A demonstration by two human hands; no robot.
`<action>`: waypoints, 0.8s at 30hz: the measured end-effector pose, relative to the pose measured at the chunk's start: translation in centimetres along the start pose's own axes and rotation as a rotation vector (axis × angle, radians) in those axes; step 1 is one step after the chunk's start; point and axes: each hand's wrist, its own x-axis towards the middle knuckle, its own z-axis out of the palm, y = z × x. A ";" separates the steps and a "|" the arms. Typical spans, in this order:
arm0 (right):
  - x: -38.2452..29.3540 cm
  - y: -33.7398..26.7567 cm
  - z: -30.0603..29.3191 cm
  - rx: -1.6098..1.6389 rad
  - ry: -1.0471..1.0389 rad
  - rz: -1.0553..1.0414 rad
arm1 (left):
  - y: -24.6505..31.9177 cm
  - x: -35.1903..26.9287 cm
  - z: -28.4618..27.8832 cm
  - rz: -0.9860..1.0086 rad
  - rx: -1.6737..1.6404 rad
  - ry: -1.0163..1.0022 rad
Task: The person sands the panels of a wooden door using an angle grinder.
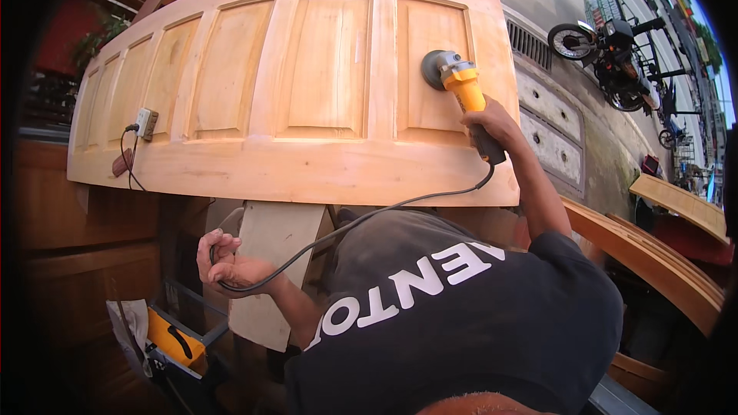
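A panelled wooden door [323, 170] lies flat before me. My right hand [493, 121] grips the black rear handle of a yellow angle grinder [464, 83], whose round disc [433, 70] is on the recessed panel nearest the door's right end. From the grinder's rear a black power cord [346, 229] curves left to my left hand [230, 265]. That hand is off the door's near edge, palm up with fingers curled, and the cord runs through it.
A power outlet box [147, 124] with a plug in it sits on the door's left part, beside a small reddish block [122, 162]. Below left stands a yellow and black tool or machine [176, 340]. Wooden boards [646, 265] lie at the right; a motorcycle [620, 63] is parked beyond.
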 end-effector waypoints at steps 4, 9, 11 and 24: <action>2.0 -0.2 -0.2 -0.034 -0.017 -0.023 | -0.4 0.5 0.3 0.023 -0.005 0.023; 3.6 -0.1 -0.2 -0.032 0.037 -0.076 | -1.4 -0.1 -1.3 -0.011 0.105 0.057; 3.3 -1.1 0.4 -0.049 0.010 -0.074 | -2.1 -0.7 -2.6 -0.090 0.115 0.055; 0.2 -4.9 6.1 0.011 0.057 -0.158 | -11.3 -6.3 -12.6 -0.291 0.440 -0.097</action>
